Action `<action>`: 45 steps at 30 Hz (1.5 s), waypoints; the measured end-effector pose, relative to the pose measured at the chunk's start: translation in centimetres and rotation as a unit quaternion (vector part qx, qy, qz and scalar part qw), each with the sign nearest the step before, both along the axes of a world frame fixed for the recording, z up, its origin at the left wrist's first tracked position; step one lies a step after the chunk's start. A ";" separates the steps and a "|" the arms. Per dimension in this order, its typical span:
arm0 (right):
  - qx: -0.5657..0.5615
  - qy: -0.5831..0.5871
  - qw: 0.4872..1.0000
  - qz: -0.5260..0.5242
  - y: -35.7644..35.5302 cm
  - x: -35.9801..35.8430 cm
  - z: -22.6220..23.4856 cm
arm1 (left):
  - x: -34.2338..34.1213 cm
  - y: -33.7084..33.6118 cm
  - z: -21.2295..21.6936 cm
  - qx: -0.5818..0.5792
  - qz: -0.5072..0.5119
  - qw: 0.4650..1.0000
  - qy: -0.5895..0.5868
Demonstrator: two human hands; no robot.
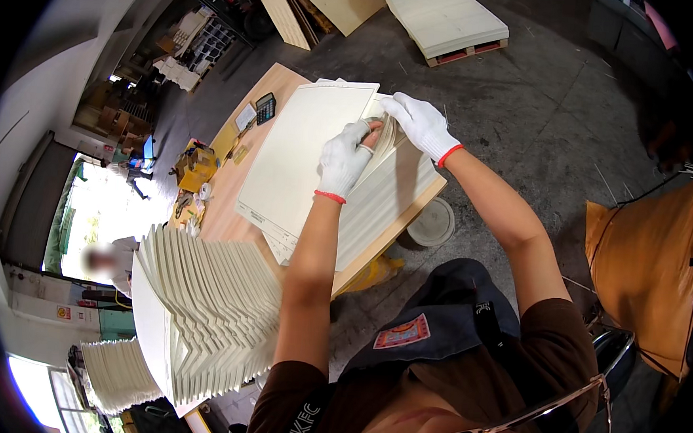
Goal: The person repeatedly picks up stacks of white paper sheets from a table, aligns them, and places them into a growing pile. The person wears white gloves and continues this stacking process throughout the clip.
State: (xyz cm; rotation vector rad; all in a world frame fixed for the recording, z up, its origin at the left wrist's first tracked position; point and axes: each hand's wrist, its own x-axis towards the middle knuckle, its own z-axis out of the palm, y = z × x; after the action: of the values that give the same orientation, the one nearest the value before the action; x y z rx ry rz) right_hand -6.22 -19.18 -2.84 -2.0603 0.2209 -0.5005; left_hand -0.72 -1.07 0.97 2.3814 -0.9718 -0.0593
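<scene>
A stack of large cream paper sheets (302,158) lies on a wooden table (227,217). My left hand (344,159), in a white glove with a red cuff, pinches the fanned right edge of the sheets (375,194). My right hand (421,123), gloved the same way, grips the upper corner of that same bundle and bends it up. Both hands meet at the stack's far right corner.
A tall fanned pile of folded cream sheets (206,311) stands at the near left, with another pile (119,373) below it. A calculator (265,107) and small items lie at the table's far left. A round white lid (432,222) sits on the concrete floor. An orange cloth (645,266) hangs at right. A pallet of boards (446,20) sits far back.
</scene>
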 end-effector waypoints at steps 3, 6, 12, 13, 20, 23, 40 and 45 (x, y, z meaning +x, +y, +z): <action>-0.009 -0.013 1.000 -0.001 0.0 0.2 -0.6 | -0.7 0.0 0.2 -0.001 -0.009 1.000 -0.025; -0.018 -0.024 1.000 -0.004 0.1 0.0 -0.7 | -0.9 -0.1 0.5 -0.008 -0.001 1.000 -0.003; -0.044 -0.005 0.999 -0.010 0.3 -0.2 -0.6 | -1.1 -0.2 -0.1 -0.106 0.027 0.993 0.041; -0.053 0.004 0.999 -0.012 0.4 -0.4 -0.5 | -1.0 -0.1 -0.2 -0.081 0.025 0.996 0.011; -0.033 -0.027 0.999 -0.007 0.1 0.0 -1.2 | -1.1 -0.2 0.2 0.000 0.001 0.999 -0.040; -0.030 -0.022 0.999 -0.007 0.3 0.0 -1.1 | -1.0 -0.2 -0.1 0.004 0.005 0.999 -0.046; -0.016 -0.014 1.000 -0.020 0.3 0.0 -1.3 | -0.9 -0.3 -0.7 0.025 -0.008 0.995 -0.093; -0.014 -0.016 1.000 -0.019 0.3 -0.1 -1.1 | -0.9 -0.2 -0.7 0.010 -0.009 0.997 -0.075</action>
State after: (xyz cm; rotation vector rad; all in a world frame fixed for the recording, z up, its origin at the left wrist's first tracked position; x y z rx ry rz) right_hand -6.30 -18.87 -3.95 -2.0765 0.2346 -0.5621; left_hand -1.58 -1.29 0.27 2.4231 -1.0675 0.1044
